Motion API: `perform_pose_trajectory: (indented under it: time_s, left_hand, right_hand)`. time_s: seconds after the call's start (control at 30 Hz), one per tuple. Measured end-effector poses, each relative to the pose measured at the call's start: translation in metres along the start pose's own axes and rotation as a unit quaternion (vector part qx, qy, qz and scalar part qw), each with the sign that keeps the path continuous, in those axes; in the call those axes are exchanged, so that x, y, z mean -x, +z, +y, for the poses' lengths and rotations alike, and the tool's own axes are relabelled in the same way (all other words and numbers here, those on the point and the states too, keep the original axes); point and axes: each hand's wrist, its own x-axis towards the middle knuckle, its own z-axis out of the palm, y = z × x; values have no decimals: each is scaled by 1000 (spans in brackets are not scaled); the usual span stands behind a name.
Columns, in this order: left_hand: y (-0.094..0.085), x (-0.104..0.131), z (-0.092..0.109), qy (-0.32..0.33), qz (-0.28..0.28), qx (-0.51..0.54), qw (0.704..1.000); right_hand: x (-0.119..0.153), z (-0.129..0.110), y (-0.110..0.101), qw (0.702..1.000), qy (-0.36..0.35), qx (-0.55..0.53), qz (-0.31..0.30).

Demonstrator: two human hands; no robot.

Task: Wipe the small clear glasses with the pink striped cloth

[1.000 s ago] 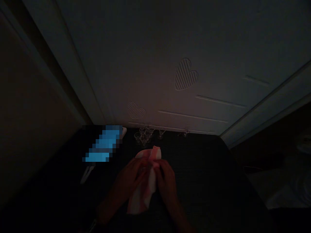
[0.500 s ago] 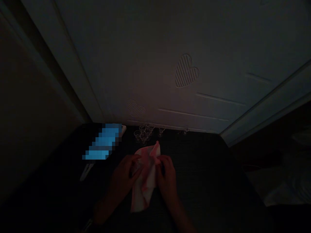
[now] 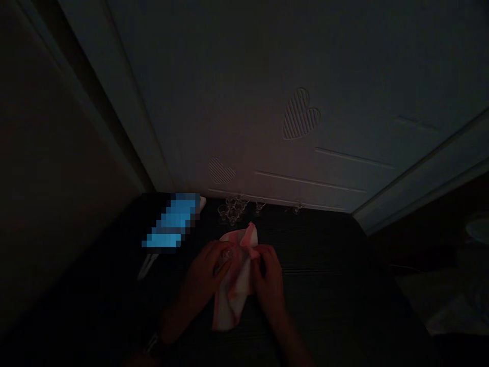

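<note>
In the dim light, a pink and white cloth (image 3: 232, 306) hangs between my two hands above the dark table. My left hand (image 3: 204, 272) has its fingers curled around a small clear glass (image 3: 228, 253), set against the cloth; its outline is faint. On the other side, my right hand (image 3: 270, 272) pinches the cloth near its upper right part. Beyond the cloth stands a cluster of several small stemmed glasses (image 3: 232, 209), close to the wall panel.
One more small glass (image 3: 260, 206) stands just right of the cluster, and another small clear object (image 3: 297, 208) lies farther right. A blurred-out lit screen (image 3: 173, 221) is at the left. The white panel (image 3: 244, 102) with heart reliefs rises behind the dark table (image 3: 324, 275).
The whole view has shifted slightly, so things sit a little farther right. The clear glass in my left hand shows more plainly. Both hands keep their hold on the cloth and glass.
</note>
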Motion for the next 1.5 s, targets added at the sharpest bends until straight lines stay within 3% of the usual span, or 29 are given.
perform_pose_trajectory:
  time_s: [0.3, 0.6, 0.9, 1.13, 1.5]
  left_hand:
    - [2, -1, 6, -36, 12, 96, 995]
    - [5, -2, -2, -28, -14, 86, 996]
    - [10, -1, -4, 7, -61, 70, 996]
    - [12, 1, -6, 20, -49, 34, 998]
    - [9, 2, -4, 47, -74, 12, 996]
  right_hand:
    - [1, -6, -1, 999, -35, -14, -22]
    - [3, -1, 0, 994, -58, 17, -87]
    - [4, -3, 1, 995, -60, 30, -69]
    - [8, -6, -2, 997, -37, 42, -51]
    - [8, -12, -3, 996, -45, 16, -69]
